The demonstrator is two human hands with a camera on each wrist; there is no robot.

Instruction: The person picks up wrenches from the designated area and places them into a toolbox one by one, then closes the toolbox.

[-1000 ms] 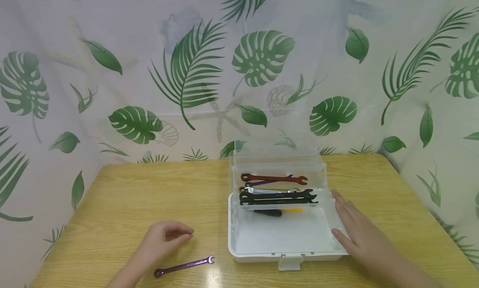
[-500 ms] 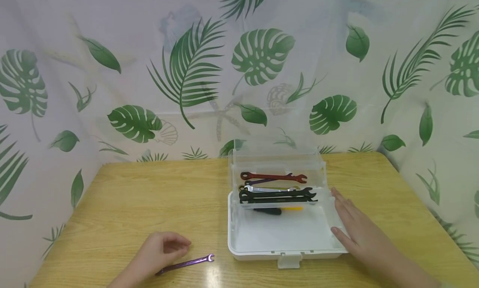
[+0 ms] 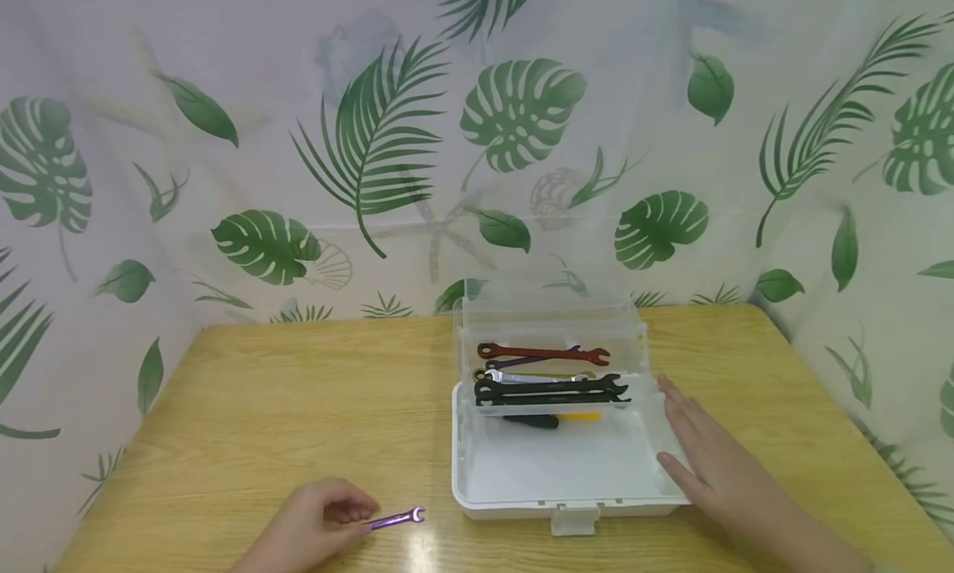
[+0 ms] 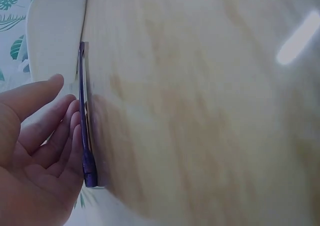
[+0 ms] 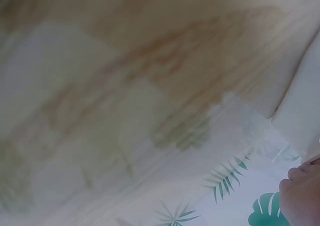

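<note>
Left hand (image 3: 313, 530) at lower left of the head view, fingers curled over the purple wrench (image 3: 397, 519), which lies on the wooden table (image 3: 298, 407) with only its open end showing. Right hand (image 3: 708, 465) at lower right, fingers straight, resting flat against the right wall of the open white toolbox (image 3: 559, 494). More wrenches (image 3: 547, 374) in its clear upper tray.

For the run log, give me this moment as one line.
left hand: touches purple wrench on table | right hand: rests flat against open toolbox
</note>
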